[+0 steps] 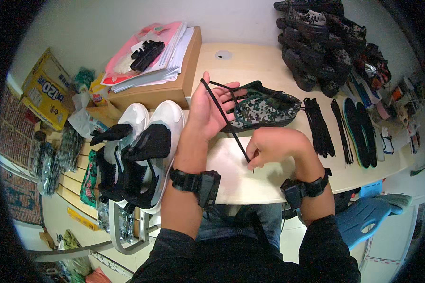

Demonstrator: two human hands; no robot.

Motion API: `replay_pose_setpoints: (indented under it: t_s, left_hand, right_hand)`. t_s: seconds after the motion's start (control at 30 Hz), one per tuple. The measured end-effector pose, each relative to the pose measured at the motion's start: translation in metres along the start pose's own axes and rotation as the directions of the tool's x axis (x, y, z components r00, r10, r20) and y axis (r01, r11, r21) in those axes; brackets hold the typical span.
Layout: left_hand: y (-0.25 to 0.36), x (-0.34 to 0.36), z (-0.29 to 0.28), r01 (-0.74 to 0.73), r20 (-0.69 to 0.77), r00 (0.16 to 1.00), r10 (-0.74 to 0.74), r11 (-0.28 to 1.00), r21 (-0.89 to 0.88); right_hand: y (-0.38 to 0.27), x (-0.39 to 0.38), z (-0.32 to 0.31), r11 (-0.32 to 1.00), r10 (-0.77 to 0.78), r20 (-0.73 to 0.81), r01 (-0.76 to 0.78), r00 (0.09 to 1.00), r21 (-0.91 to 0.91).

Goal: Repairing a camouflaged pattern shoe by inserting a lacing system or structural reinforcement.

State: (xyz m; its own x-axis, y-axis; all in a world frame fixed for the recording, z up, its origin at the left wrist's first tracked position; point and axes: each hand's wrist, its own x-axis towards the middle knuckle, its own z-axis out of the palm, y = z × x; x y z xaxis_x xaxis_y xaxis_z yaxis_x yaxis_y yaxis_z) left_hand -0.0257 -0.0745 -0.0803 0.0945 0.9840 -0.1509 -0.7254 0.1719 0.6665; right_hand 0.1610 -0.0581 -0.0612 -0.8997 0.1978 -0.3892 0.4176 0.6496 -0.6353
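Observation:
A camouflage shoe [269, 109] lies on its side on the pale table [241, 186], its toe toward the right. A black shoelace [237, 140] runs from the shoe's opening over the fingertips of my left hand [202, 111], then slants down to my right hand [285, 145]. The left palm faces up beside the shoe, its fingers stretched out and apart, with the lace hooked across one of them. Nearer to me, my right hand pinches the lace close to its end; a short tip sticks out below the fingers.
Right of the shoe lie a bundle of black laces [318, 127], another thin lace [342, 132] and dark insoles [361, 134]. Many camouflage shoes [318, 47] are piled at the back right. White-and-black shoes [167, 115] stand at left, before a cardboard box [189, 66] under papers.

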Motion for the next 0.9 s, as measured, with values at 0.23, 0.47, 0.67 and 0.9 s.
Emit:
replay_pose_setpoints:
  t_s: [0.23,0.47,0.67,0.9]
  left_hand:
    - [-0.001,0.0,-0.001,-0.022,-0.033,0.999,0.023,0.999,0.043]
    - [-0.004,0.0,0.002,-0.041,-0.018,0.999,0.041,0.999,0.03]
    - [-0.004,-0.001,0.005,-0.052,-0.034,0.998,0.052,0.999,0.016]
    - [-0.003,-0.001,0.004,-0.058,-0.075,0.995,0.061,0.998,0.037]
  right_hand:
    - [-0.001,-0.001,-0.004,0.996,-0.087,-0.276,0.081,0.957,-0.033]
    - [0.004,0.009,-0.005,0.976,-0.211,-0.916,0.123,0.34,-0.179]
    - [0.006,0.015,-0.006,0.965,-0.24,-0.963,0.143,0.125,-0.222]
    - [0.016,0.02,-0.005,0.959,-0.278,-0.921,0.022,0.271,-0.283]
